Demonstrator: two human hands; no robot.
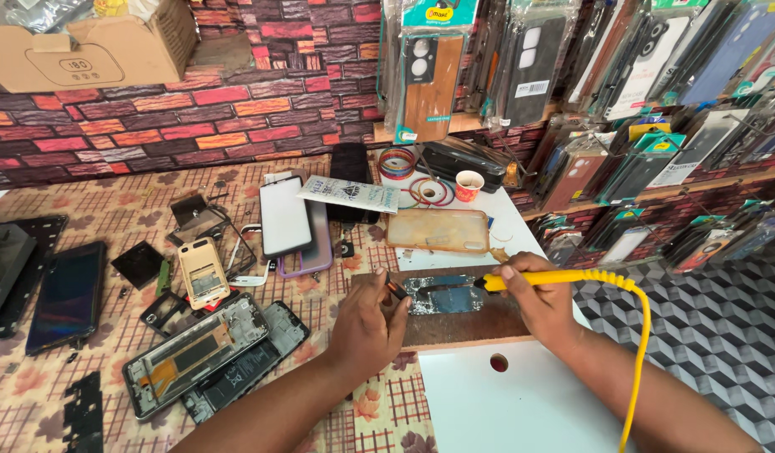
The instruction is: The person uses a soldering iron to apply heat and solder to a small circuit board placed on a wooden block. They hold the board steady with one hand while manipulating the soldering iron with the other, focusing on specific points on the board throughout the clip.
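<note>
Cluttered floral-cloth workbench [52, 369], brick-pattern wall [236, 109], right hand [542, 306] fingers grasping yellow soldering iron [555, 278], left hand [370, 323] pinching small tool [396, 289]

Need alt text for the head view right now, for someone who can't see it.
Two hands work over a small circuit board on a wooden block: the right hand holds a yellow corded soldering iron to it, the left hand pinches a small dark tool. Opened phones and clear cases cover the bench.
</note>
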